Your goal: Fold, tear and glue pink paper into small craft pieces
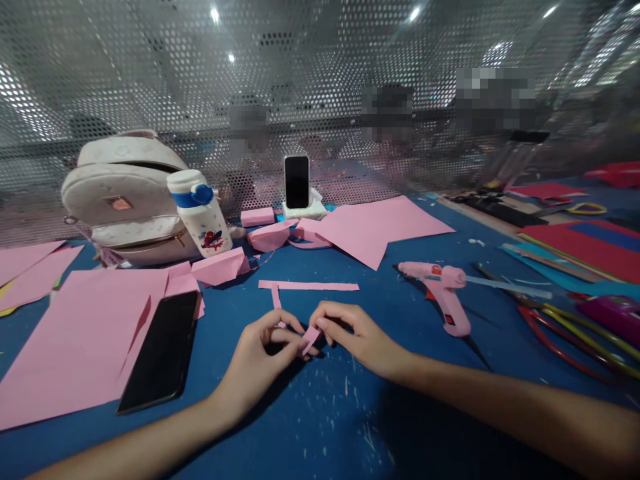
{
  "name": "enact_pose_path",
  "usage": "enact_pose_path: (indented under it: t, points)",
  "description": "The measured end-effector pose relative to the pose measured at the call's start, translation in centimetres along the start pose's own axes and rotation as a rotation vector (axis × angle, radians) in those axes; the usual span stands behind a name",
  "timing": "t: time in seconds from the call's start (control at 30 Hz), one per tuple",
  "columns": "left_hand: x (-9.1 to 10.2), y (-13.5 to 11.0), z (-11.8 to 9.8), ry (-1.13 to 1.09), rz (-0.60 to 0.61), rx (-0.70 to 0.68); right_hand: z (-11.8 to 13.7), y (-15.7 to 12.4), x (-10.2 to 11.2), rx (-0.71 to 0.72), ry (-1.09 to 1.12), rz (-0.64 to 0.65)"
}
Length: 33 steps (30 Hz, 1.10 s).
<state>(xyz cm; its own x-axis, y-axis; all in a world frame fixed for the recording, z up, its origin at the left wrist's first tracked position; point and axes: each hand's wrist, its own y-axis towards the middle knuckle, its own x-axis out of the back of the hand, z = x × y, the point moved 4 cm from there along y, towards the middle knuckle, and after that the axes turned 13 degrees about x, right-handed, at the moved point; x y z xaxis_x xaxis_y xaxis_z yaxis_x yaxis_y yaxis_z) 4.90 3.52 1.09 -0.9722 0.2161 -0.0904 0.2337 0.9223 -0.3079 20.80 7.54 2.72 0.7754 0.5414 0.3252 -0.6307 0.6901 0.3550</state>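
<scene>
Both my hands meet low over the blue table (320, 413). My left hand (260, 357) pinches a small pink paper strip (310, 338) between thumb and fingertips. My right hand (353, 337) is closed on the same strip from the other side. Just beyond them a long pink strip (309, 286) lies flat, with a short piece (276, 297) hanging down from it. A pink glue gun (443, 293) lies to the right of my right hand.
A black phone (161, 350) rests on a large pink sheet (75, 340) at left. Behind stand a white backpack (120, 193), a white bottle (200, 213), folded pink pieces (220, 265), a propped phone (297, 182) and another pink sheet (380, 227). Coloured sheets and scissors (575, 333) lie right.
</scene>
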Motion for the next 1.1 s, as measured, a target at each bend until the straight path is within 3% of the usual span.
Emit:
enact_pose_path:
  t: [0.5,0.6,0.73,0.83,0.93,1.1]
  points:
    - [-0.2,-0.5,-0.3,0.148,0.038,-0.080,-0.1,0.1,0.0,0.000,0.060,-0.011]
    - [-0.7,-1.5,-1.0,0.351,0.092,-0.233,-0.2,0.1,0.2,0.016,0.013,-0.046]
    - [-1.9,-3.6,-1.5,0.657,0.420,-0.493,-0.9,0.0,0.6,0.053,-0.122,-0.111]
    - [-2.2,-4.8,-1.5,0.757,0.592,-0.580,-1.5,-0.2,0.5,0.051,-0.214,-0.078]
    - [-2.3,-5.1,-1.7,0.785,0.579,-0.650,-1.7,-0.2,0.2,0.011,-0.264,-0.009]
    - [-2.5,-5.1,-2.5,0.769,0.489,-0.923,-1.5,-0.1,0.2,-0.018,-0.207,-0.005]
